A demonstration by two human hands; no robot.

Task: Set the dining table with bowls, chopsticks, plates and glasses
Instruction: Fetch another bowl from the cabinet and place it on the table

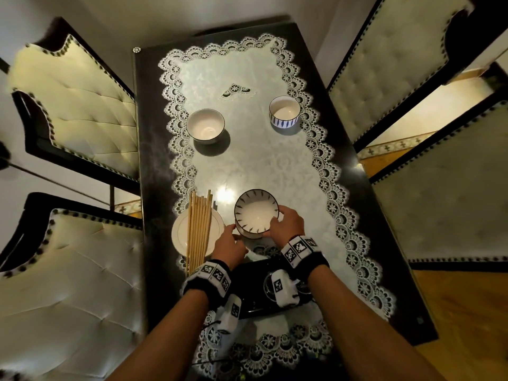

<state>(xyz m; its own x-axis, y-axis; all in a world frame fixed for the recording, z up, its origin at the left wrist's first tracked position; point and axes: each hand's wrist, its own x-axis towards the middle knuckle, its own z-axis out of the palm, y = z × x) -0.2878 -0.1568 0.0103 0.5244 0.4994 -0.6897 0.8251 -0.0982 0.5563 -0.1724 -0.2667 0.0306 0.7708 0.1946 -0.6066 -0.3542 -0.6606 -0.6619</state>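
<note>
dark table (154,149), lace cloth (247,166) | both hands clamp patterned bowl (256,211) | padded chairs (79,105)

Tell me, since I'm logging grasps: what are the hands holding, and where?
The right hand grips the patterned bowl at its right rim. The left hand touches the stack's lower left side; its grip is unclear.

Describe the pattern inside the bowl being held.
Dark leaf-like strokes around the white bowl, seen in the head view.
</note>
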